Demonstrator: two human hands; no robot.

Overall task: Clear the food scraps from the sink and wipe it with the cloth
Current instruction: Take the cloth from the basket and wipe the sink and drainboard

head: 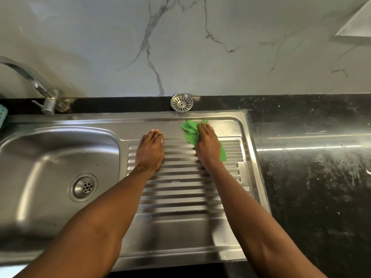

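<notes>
Black stone countertop runs behind and to the right of the stainless sink, marble-look wall above it. Sink unit: basin at its left end, ribbed drainboard at its right. No food scraps visible in the basin; drain looks bare, so scrap-clearing judged done, wiping step in hand. Chrome tap stands behind the sink's far-left corner. Loose strainer cover sits on the counter just behind the sink's far rim, propped toward the wall.

Left hand lies flat on the drainboard near its far edge, fingers straight and together, holding nothing, probably bracing. Right hand presses down on the green cloth at the far right part of the drainboard, fingers extended over it, not curled around it. Cloth bunches out past the fingertips and trails under the palm side.

Handling, judged: cloth is light, soft, limp, likely damp; folds and slips under the palm, so flat palm pressure at its middle suits wiping, a pinch at the bunched edge suits lifting. Wet steel is slick; ribs may snag the cloth.
</notes>
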